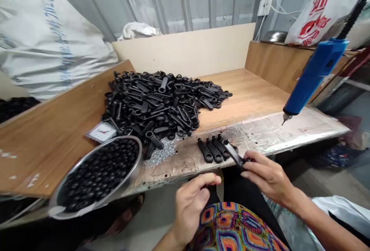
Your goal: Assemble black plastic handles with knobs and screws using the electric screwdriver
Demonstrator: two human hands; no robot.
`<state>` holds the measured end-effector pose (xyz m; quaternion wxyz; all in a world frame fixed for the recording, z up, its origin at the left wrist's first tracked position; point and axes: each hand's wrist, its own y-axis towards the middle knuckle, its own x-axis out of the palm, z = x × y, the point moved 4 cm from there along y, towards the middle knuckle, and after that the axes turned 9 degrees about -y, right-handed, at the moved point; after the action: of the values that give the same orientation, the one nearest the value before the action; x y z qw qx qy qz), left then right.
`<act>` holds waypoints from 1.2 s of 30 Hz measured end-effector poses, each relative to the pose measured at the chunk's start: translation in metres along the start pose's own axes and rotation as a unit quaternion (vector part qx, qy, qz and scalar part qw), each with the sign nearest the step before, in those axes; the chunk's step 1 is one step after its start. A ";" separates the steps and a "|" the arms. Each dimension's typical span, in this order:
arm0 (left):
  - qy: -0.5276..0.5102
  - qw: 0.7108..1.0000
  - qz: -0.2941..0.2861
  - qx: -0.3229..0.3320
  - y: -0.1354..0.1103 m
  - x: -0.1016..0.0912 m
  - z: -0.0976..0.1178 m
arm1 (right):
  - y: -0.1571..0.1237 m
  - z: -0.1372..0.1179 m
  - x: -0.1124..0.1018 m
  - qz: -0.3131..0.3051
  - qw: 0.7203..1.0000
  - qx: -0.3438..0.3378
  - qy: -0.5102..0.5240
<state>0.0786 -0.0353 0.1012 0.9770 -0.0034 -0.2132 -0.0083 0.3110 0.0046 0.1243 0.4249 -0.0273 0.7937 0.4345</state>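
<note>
My right hand point(267, 174) pinches the ring end of a black crank arm point(233, 154), a flat bar tilted up and away over the bench's front edge. Just beyond it, several similar black crank arms point(214, 150) lie side by side in a row, rings toward me. My left hand point(192, 204) hovers over my lap, left of that row, with its fingers curled and the index finger reaching forward. A dark patch shows between its index finger and thumb; whether that is a small part or the dark trousers behind is unclear.
A large heap of black crank arms point(153, 102) covers the left of the bench. Small silvery screws point(163, 151) lie before it, beside a metal bowl point(140, 154) of round black knobs point(101, 174). A blue electric screwdriver point(315, 75) hangs at right, bit down. Wooden boards point(185, 50) border the bench.
</note>
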 end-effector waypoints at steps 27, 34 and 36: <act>-0.189 0.964 0.129 -0.134 -0.023 0.000 -0.052 | 0.001 -0.076 0.070 -0.018 0.963 -0.006 0.268; -0.153 0.970 0.137 -0.130 -0.015 0.002 -0.063 | -0.009 -0.057 0.070 -0.054 0.960 0.024 0.274; -0.136 0.977 0.112 -0.124 -0.013 0.004 -0.066 | -0.010 -0.052 0.069 -0.054 0.955 0.040 0.290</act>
<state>0.1094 -0.0493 0.0430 0.9256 -0.1493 -0.3395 0.0759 0.2374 -0.0164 0.0831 0.1995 -0.1776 0.8970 0.3521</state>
